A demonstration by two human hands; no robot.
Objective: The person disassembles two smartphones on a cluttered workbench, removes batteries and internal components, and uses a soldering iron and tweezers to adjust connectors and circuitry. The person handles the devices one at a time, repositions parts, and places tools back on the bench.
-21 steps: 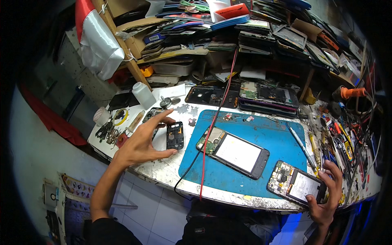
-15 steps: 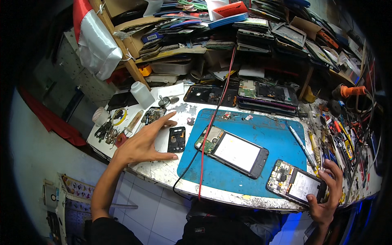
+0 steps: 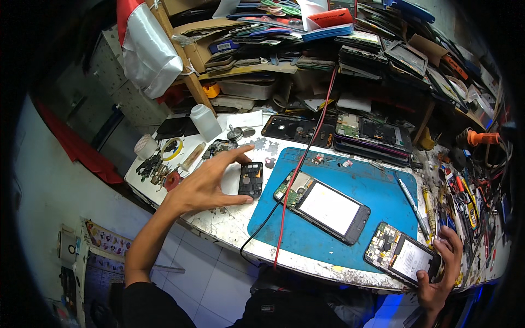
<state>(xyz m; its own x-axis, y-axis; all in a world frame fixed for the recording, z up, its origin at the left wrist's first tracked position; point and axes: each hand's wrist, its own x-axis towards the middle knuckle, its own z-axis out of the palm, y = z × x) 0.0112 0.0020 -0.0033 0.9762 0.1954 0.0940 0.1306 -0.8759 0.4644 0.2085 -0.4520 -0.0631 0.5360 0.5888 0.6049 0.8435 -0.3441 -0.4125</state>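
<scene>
My left hand (image 3: 219, 177) grips a small black plastic phone part (image 3: 250, 179) between thumb and fingers, at the left of the blue mat (image 3: 306, 239). My right hand (image 3: 440, 265) holds an opened phone (image 3: 399, 254) by its right end, thumb on the near edge; its board and battery show. Between them an opened phone (image 3: 322, 208) with a white inner panel lies diagonally on the mat, crossed at its left by red and black cables (image 3: 284, 218). Another opened phone (image 3: 220, 147) sits behind my left hand, partly hidden. A silver pen-like tool (image 3: 413, 202) lies on the mat.
Stacks of old phones and panels (image 3: 355, 52) fill the shelf behind. A white bottle (image 3: 205, 123), tape ring (image 3: 172, 148) and small parts stand at left. Tools (image 3: 465, 205) crowd the right end, beside an orange-handled tool (image 3: 481, 138). A red-and-white cloth (image 3: 153, 60) hangs upper left.
The view has shifted, moving the scene rightward. My left fingers have closed from around the black part onto it, and the part sits slightly higher than half a second ago.
</scene>
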